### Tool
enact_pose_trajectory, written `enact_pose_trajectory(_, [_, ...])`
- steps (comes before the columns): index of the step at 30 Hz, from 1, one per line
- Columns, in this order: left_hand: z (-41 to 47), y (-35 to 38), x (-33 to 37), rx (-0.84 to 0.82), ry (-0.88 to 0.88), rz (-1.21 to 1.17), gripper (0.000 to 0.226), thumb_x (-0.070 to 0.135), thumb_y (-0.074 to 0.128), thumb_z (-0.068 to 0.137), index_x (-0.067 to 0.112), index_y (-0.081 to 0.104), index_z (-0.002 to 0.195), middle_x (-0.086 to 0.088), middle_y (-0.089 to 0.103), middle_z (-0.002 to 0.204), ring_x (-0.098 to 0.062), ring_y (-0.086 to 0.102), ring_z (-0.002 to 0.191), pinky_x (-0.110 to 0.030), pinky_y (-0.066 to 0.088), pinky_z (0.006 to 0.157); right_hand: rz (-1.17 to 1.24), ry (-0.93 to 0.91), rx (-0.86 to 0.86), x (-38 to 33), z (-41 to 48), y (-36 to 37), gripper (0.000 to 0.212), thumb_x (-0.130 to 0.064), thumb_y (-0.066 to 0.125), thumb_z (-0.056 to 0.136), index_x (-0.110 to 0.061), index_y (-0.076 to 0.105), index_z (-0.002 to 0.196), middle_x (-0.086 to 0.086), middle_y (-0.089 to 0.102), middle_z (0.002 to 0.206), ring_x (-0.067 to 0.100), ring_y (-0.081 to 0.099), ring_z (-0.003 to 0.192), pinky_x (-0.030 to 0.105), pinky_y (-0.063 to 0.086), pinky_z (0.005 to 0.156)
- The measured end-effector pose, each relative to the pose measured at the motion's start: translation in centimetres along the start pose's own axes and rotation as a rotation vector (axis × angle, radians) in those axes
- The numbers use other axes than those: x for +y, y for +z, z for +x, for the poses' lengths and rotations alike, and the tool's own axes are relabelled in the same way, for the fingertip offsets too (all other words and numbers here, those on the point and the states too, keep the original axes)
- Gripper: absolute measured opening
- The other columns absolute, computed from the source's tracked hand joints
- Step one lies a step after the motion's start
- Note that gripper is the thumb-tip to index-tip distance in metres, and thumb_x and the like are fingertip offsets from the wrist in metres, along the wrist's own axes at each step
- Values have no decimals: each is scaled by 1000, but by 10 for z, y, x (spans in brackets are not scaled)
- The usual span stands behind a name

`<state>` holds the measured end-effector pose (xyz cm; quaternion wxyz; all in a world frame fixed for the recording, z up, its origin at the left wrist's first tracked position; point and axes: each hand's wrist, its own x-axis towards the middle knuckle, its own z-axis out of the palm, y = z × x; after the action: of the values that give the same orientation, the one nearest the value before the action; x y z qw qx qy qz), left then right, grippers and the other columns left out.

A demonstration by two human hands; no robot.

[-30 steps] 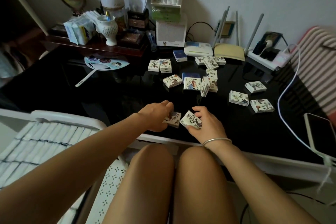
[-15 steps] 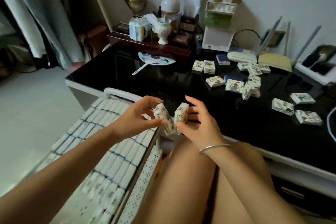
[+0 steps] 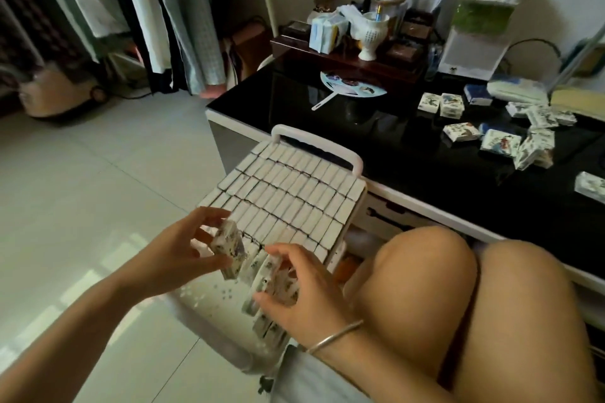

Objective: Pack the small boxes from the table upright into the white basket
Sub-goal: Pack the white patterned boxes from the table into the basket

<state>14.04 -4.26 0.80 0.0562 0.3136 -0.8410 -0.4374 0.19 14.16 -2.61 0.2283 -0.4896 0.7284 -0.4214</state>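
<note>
Pinched in curled fingers of the left hand, one small box, and gripped in the right hand a second box, both over the near gap of the white basket: best lowered on edge, snug against the packed rows.

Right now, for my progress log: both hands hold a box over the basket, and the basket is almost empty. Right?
No. The head view shows the basket nearly full: rows of upright boxes fill most of it. The left hand and right hand do each hold one over it.
</note>
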Motion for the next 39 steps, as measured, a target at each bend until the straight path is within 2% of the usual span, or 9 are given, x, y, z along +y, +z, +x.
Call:
enact_pose_trajectory(8, [-19,21,-5,-133,-5,259,53,11,78,76,33,52,118,17,60,111,-1,62,96,-20,55,74,-358,-141,86,14,-8,39,53,-40,62,64,-29,53,115,-11,60,105,12,47,102,29,44,88])
enact_pose_trajectory(15, [-6,43,4,-299,-163,486,63,23,78,76,31,44,128,11,60,121,-11,63,100,-31,53,88,-544,-88,113,24,-9,50,51,-46,62,57,-28,53,105,-8,53,102,17,44,98,31,33,90])
enact_pose_trajectory(17, [-3,43,7,-365,-230,455,62,25,79,77,27,45,128,14,59,120,-13,67,97,-31,55,87,-535,-68,137,25,-9,52,52,-46,57,56,-27,54,104,-7,51,101,19,45,98,30,33,90])
enact_pose_trajectory(22, [6,30,15,-467,-460,85,38,25,79,80,14,56,109,2,64,113,-13,74,74,-19,55,61,-533,-55,186,27,-9,54,56,-42,59,51,-22,54,103,-4,49,101,19,43,99,33,34,92])
enact_pose_trajectory(27, [17,48,9,-536,-468,156,30,21,82,76,7,69,99,-5,71,109,-8,72,74,-18,58,71,-541,-83,210,30,-9,55,56,-42,66,47,-21,55,98,-4,50,97,20,44,95,31,34,91])
enact_pose_trajectory(29, [20,54,6,-530,-477,158,17,17,83,74,13,70,85,-3,73,97,-13,72,78,-24,59,77,-545,-87,201,31,-9,54,55,-45,66,49,-21,54,97,-4,50,97,20,45,96,33,35,92])
enact_pose_trajectory(32, [21,58,3,-493,-484,162,18,13,85,72,16,67,72,2,70,80,-15,72,78,-29,60,80,-555,-98,181,32,-9,54,56,-51,65,51,-22,54,97,-5,50,98,20,46,97,35,35,94])
enact_pose_trajectory(36, [21,55,2,-486,-456,257,22,25,87,69,19,65,69,2,68,77,-13,66,73,-22,58,68,-503,-127,202,33,-7,51,52,-55,63,56,-23,55,95,-6,51,95,17,44,96,32,33,92])
enact_pose_trajectory(39, [19,53,4,-503,-471,256,23,26,85,73,15,65,77,0,68,75,-10,65,70,-20,55,58,-433,-106,196,34,-6,49,36,-41,60,65,-23,57,96,-7,53,95,16,45,95,33,36,89])
